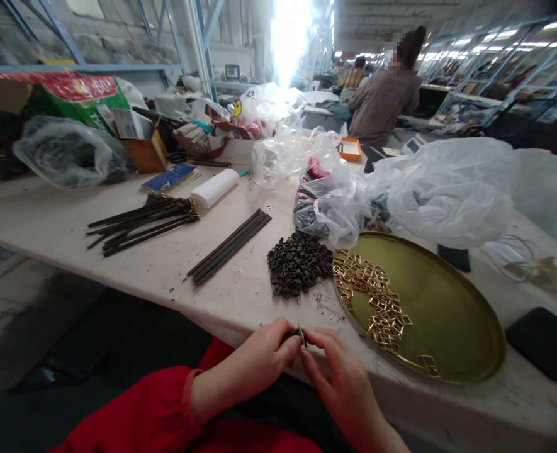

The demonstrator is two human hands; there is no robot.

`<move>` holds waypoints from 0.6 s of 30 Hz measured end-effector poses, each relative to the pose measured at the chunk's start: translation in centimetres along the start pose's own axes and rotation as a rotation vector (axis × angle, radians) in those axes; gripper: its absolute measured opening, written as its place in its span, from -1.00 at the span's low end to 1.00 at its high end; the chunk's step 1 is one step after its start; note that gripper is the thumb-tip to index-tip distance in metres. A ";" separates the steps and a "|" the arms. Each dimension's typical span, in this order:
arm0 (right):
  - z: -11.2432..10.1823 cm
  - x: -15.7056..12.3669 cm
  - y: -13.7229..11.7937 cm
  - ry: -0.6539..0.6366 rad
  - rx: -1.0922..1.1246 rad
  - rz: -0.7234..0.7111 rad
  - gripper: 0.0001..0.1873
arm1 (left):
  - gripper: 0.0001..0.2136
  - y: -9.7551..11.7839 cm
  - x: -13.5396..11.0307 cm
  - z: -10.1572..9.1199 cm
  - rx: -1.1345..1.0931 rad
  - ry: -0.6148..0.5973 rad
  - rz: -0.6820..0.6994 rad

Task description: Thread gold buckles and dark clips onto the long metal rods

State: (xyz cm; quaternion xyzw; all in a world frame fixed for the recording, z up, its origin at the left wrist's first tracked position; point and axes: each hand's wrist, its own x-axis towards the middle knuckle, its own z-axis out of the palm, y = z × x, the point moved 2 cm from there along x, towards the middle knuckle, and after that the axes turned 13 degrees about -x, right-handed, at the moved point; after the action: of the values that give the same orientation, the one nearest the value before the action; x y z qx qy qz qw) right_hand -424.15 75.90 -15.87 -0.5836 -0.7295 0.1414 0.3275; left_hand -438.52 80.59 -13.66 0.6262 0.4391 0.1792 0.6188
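Just over the table's front edge my two hands meet at the fingertips. My left hand [254, 355] pinches a short dark strap [291, 334], most of it hidden by the fingers. In the right hand [342, 374], thumb and forefinger close on a thin gold metal ring [301, 335], seen nearly edge-on against the strap's end. Beyond the hands lies a heap of small dark loops [299, 264]. To its right, gold rectangular rings [384, 308] are scattered over the left part of a round, gold-coloured tray [452, 302].
Long dark straps [231, 245] lie left of the heap, with a bundle of straps [141, 223] farther left. A white roll [215, 187] and blue booklet [168, 177] sit behind. Plastic bags [448, 189] crowd the back right. A person [384, 104] stands beyond the table.
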 end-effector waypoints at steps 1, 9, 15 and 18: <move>-0.1 0.0 0.0 0.000 -0.012 -0.006 -0.82 | -0.78 0.2 -0.2 0.0 -0.005 -0.012 -0.002; -0.7 0.4 -0.8 -0.080 0.122 0.119 -0.83 | -0.75 -0.3 -1.6 -0.2 -0.104 0.046 -0.019; 0.3 0.6 -0.4 -0.096 0.430 0.399 -0.75 | -0.54 -0.1 -1.7 0.1 -0.035 -0.047 0.084; 1.3 0.8 0.3 -0.097 0.610 0.514 -0.71 | -0.50 -0.4 -1.3 -0.1 -0.054 -0.059 0.068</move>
State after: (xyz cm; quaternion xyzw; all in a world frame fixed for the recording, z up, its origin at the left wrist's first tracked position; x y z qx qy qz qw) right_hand -424.87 76.94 -16.75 -0.6156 -0.4990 0.4564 0.4048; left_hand -439.45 79.58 -13.58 0.6287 0.3941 0.1935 0.6418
